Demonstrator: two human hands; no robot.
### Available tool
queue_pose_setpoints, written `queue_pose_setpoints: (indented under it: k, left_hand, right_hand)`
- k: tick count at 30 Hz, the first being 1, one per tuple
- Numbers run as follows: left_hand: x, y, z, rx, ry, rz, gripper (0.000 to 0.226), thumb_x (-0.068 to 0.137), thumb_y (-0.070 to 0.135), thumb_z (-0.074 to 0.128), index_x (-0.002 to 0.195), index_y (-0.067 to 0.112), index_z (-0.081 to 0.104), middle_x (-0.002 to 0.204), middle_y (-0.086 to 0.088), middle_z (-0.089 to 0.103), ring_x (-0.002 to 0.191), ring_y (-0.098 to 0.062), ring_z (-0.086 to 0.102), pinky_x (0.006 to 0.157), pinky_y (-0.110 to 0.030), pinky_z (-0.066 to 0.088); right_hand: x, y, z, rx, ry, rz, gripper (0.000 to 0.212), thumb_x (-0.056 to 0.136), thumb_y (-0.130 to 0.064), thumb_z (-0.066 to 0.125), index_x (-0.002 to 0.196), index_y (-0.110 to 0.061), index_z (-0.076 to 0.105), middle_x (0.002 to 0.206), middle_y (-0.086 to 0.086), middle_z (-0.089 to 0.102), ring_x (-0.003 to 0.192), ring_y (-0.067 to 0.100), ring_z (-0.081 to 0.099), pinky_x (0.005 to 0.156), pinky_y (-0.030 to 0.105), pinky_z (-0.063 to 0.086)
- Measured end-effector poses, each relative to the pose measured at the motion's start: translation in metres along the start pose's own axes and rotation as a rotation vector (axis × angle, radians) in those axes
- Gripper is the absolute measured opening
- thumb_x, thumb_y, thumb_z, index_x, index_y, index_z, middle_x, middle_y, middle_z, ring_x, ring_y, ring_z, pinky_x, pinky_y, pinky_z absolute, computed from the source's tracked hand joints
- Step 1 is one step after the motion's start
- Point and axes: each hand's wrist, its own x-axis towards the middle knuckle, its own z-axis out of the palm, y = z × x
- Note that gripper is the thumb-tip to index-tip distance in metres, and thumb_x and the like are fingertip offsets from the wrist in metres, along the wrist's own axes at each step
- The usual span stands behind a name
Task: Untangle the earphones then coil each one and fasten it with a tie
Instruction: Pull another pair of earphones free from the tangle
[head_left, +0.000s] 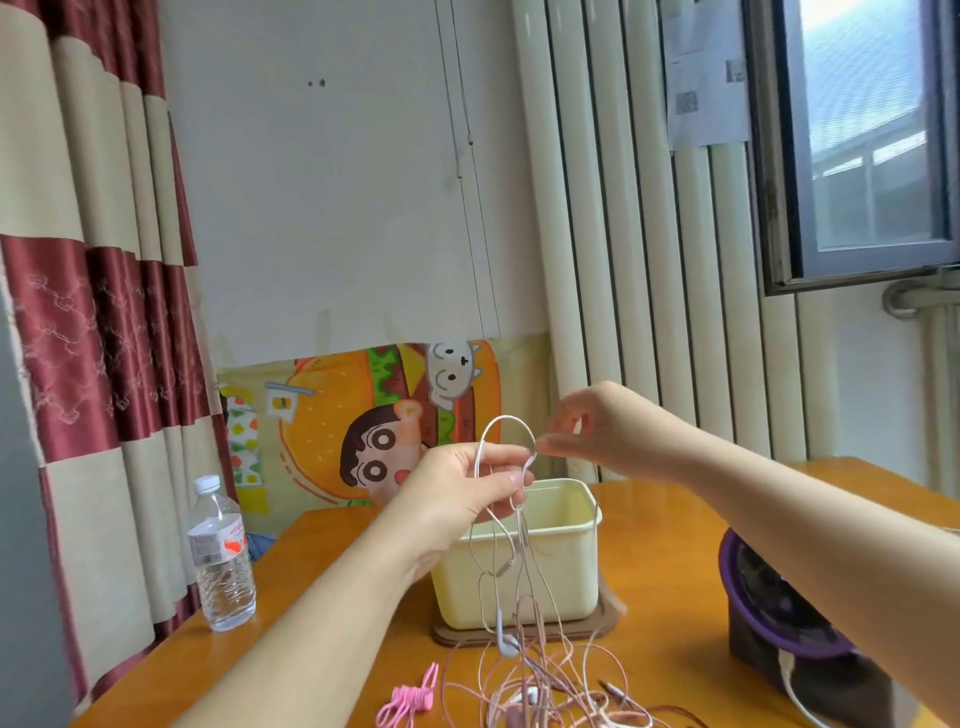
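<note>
Earphones with thin, pale pink cords (506, 417) hang from my left hand (462, 493). My thumb and fingers pinch a loop of cord up above the cream plastic tub (566, 582). My right hand (587, 431) has curled fingers at the loop's side, but blur hides whether they grip. The other cords lie tangled on the orange wooden table (675, 597).

Left hand (467, 488) holds up looped earphone cable (506, 431); right hand (587, 431) pinches beside it.
</note>
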Motion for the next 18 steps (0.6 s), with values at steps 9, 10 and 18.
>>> queue_pose_setpoints:
  k: [9, 10, 18]
  left_hand:
    - [-0.001, -0.007, -0.002, -0.128, 0.062, -0.057, 0.019, 0.088, -0.004, 0.058, 0.104, 0.006, 0.064, 0.070, -0.005, 0.064, 0.060, -0.010, 0.063, 0.064, -0.025, 0.056]
    - [-0.001, -0.007, -0.002, -0.138, 0.065, -0.058, 0.018, 0.088, -0.004, 0.058, 0.102, 0.005, 0.064, 0.071, -0.005, 0.065, 0.061, -0.011, 0.064, 0.065, -0.026, 0.056]
    - [-0.004, -0.007, -0.002, -0.160, 0.106, -0.058, 0.004, 0.086, 0.002, 0.064, 0.085, 0.006, 0.061, 0.072, -0.004, 0.066, 0.062, -0.016, 0.069, 0.063, -0.027, 0.058]
  right_hand:
    - [-0.019, -0.003, 0.031, 0.373, -0.001, 0.085, 0.011, 0.082, -0.019, 0.071, 0.082, -0.010, 0.066, 0.074, 0.004, 0.072, 0.068, 0.013, 0.069, 0.066, 0.025, 0.057]
    - [-0.020, -0.002, 0.034, 0.331, 0.050, 0.073, 0.009, 0.081, -0.020, 0.072, 0.079, -0.014, 0.065, 0.075, 0.001, 0.072, 0.071, 0.012, 0.069, 0.070, 0.027, 0.057]
    - [-0.018, -0.004, 0.041, 0.181, 0.359, -0.017, 0.028, 0.081, -0.007, 0.067, 0.069, -0.022, 0.048, 0.070, -0.004, 0.055, 0.062, 0.010, 0.059, 0.057, 0.022, 0.048]
